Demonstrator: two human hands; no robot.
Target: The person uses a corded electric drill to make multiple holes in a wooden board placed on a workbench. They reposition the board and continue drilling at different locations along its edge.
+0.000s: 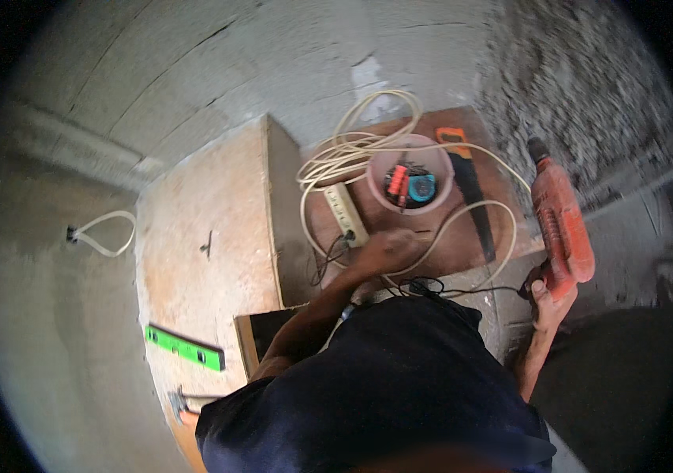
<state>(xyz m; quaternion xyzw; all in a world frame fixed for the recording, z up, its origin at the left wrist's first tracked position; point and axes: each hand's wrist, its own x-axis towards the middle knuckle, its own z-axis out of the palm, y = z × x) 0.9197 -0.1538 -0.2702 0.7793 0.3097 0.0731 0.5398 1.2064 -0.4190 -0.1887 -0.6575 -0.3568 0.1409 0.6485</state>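
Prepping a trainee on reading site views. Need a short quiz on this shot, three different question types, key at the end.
1. What is the right grip holding?
2. True or false: the teal tape measure is inside the pink bucket.
3. Where does the handsaw lie?
A) In the bucket
B) On the reddish-brown board, left of the bucket
C) On the board, right of the bucket

Key:
1. A red power drill.
2. True.
3. C.
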